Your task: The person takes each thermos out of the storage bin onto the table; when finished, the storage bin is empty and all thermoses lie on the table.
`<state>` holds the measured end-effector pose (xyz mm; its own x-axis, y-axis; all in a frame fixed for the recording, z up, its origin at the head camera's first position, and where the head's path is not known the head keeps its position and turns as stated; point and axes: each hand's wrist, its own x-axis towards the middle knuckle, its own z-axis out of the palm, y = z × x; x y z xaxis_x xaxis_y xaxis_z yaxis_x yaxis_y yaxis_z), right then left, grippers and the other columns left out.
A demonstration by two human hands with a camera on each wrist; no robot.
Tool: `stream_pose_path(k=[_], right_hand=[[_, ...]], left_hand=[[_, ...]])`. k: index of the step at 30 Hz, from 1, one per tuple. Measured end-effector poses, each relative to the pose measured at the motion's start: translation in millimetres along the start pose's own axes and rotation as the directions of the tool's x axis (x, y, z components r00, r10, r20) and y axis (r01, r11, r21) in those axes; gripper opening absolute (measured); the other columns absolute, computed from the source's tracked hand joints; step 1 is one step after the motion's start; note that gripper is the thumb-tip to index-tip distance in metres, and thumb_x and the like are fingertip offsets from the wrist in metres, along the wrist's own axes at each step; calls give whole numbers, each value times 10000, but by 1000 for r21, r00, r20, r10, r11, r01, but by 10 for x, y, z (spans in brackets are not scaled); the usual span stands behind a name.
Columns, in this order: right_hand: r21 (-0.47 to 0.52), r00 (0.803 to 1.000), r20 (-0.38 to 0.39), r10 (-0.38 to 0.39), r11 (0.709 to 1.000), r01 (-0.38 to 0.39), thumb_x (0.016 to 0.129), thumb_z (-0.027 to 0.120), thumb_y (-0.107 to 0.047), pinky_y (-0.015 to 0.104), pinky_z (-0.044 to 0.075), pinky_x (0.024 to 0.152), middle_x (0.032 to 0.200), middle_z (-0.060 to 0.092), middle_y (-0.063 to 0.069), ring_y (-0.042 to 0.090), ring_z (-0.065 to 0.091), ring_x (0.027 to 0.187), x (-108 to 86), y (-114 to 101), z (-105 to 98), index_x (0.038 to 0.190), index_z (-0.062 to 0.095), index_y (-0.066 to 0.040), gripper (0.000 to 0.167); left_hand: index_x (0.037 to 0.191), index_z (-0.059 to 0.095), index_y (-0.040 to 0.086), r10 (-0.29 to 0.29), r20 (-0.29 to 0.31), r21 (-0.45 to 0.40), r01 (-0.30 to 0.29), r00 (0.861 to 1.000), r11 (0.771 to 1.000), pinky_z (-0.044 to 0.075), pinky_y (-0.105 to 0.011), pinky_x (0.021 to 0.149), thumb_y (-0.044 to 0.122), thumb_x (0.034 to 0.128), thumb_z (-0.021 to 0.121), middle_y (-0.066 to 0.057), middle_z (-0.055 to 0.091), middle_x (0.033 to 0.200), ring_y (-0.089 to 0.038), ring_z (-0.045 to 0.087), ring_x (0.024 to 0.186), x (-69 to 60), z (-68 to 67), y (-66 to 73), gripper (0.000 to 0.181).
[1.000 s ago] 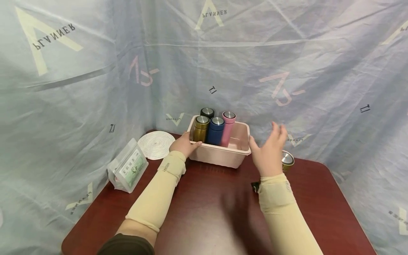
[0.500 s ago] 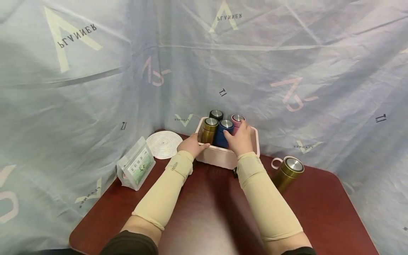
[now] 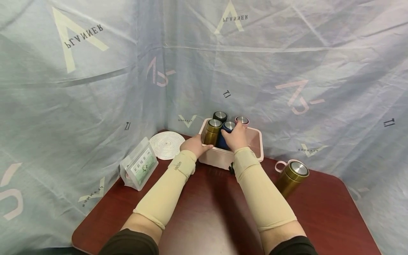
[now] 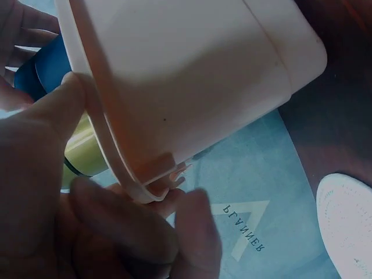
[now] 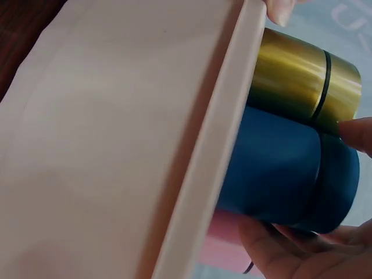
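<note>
A pale pink plastic bin (image 3: pixel 216 158) stands at the back of the table with several thermos bottles upright in it. My left hand (image 3: pixel 193 146) grips the bin's rim at the left, thumb over the front edge in the left wrist view. My right hand (image 3: pixel 236 137) reaches over the front rim and holds the blue thermos bottle (image 5: pixel 279 168), thumb on one side and fingers on the other. Left of the blue one is a gold thermos bottle (image 3: pixel 211 134); behind stand a black thermos bottle (image 3: pixel 220 116) and a pink thermos bottle (image 3: pixel 243 120), partly hidden by my right hand.
Another gold thermos bottle (image 3: pixel 291 179) stands on the table at the right, with a pink ring-shaped handle (image 3: pixel 280 166) behind it. At the left lie a round white woven mat (image 3: pixel 167 145) and a standing pouch (image 3: pixel 140 166). Grey printed curtain (image 3: pixel 255 71) hangs behind.
My right hand has moved left from beside the bin's right end and taken hold of the blue bottle. The left hand stays on the rim. The view has shifted slightly.
</note>
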<state>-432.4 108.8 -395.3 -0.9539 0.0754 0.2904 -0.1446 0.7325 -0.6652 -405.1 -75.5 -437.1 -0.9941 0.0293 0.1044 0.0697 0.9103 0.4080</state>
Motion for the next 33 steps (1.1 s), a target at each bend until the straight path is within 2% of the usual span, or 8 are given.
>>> stream_pose_path(k=[7, 15, 20, 25, 33], right_hand=[[-38, 1000, 1, 12, 999, -12, 907, 715, -352, 487, 380, 1064, 1410, 446, 265, 397, 466, 1292, 42, -25, 55, 1489, 291, 34, 816], [-8, 1000, -13, 13, 1000, -13, 928, 702, -349, 521, 365, 1071, 1451, 398, 286, 412, 423, 1331, 13, 3, 91, 1521, 271, 8, 814], [-1, 1000, -17, 19, 1000, -19, 940, 690, -340, 528, 357, 1077, 1471, 371, 290, 415, 405, 1345, -22, 61, 108, 1530, 269, 7, 803], [-7, 1000, -18, 23, 1000, -23, 946, 686, -338, 526, 357, 1076, 1467, 363, 297, 418, 399, 1346, -54, 65, 106, 1532, 265, 4, 799], [20, 999, -45, -30, 999, 31, 942, 696, -341, 520, 372, 1066, 1455, 371, 295, 418, 416, 1332, -80, -50, 7, 1519, 286, 6, 788]], left_hand=[[1380, 555, 89, 3, 0, -2, -3, 1000, 1000, 550, -460, 703, 676, 874, 616, -97, 685, 1191, -281, 695, 941, 1, -32, 0, 778], [1358, 571, 86, 3, -20, 12, -3, 1000, 1000, 550, -454, 682, 670, 866, 632, -96, 702, 1134, -280, 698, 898, 1, -53, 8, 766], [1375, 554, 67, 5, 15, 42, -5, 1000, 999, 549, -447, 650, 692, 859, 620, -105, 706, 1114, -279, 699, 872, -6, -28, 25, 814], [1417, 517, 67, -4, 44, 43, 2, 999, 999, 550, -450, 674, 696, 859, 617, -109, 698, 1143, -282, 696, 903, 1, -9, 29, 846], [1430, 496, 58, -8, 51, 16, 8, 999, 1000, 550, -460, 707, 687, 851, 635, -120, 684, 1174, -290, 688, 944, 38, -78, 5, 866]])
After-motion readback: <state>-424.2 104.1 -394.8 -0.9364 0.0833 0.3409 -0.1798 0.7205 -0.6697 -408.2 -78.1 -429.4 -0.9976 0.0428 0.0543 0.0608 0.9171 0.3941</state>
